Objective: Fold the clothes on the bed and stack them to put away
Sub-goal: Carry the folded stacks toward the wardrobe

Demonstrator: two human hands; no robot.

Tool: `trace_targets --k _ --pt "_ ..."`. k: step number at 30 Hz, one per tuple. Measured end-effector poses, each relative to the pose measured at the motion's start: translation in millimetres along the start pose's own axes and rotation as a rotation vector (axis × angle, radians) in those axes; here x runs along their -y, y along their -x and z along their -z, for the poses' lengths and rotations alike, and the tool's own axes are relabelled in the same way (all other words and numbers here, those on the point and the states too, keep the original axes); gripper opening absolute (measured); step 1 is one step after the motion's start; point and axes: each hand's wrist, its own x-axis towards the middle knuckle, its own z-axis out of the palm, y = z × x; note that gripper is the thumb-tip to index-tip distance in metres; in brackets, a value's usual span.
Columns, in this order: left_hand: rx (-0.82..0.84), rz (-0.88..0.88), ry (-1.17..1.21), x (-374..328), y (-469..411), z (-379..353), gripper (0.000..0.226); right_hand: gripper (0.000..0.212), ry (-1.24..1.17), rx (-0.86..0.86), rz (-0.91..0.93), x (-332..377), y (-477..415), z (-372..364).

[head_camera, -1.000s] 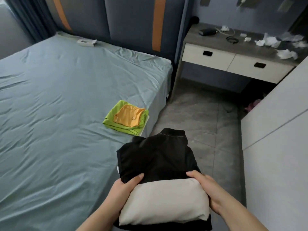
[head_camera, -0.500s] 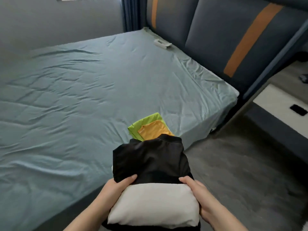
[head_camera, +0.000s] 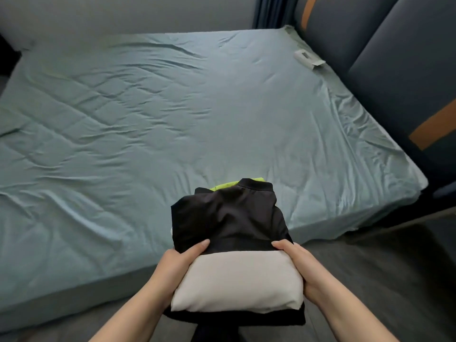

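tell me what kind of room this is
Most likely a bedroom: a wide bed with a fitted sheet, a padded headboard at one end, a curtain in the corner, and folded clothes.

I am holding the stack of clothes (head_camera: 229,233) between my left hand (head_camera: 179,264) at its left side and my right hand (head_camera: 302,267) at its right | it is hanging over the near edge of the bed (head_camera: 128,144) | a folded piece (head_camera: 225,186) is lying on the bed just behind it | a remote (head_camera: 304,57) is lying far right beside the headboard (head_camera: 394,70)
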Motion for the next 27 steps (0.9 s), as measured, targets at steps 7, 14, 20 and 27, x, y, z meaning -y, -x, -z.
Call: trace_targets --k 7,14,20,27 --pt "-0.052 0.000 0.088 -65.6 -80.6 -34.4 0.037 0.023 0.110 -0.012 -0.013 90.2 -81.5 11.2" --pt "-0.059 -0.068 0.137 -124.9 -153.6 -67.1 0.038 0.031 0.173 0.008 0.088 166.1 -159.9 28.7" --pt "-0.183 -0.018 0.128 -74.3 -224.9 -91.2 0.054 0.055 0.199 -0.014 0.061 120.2 -240.1 49.0" --pt "-0.349 0.257 -0.112 49.9 -281.1 -135.2 0.071 0.079 0.617 0.012 -0.053 14.6 -308.9 72.2"
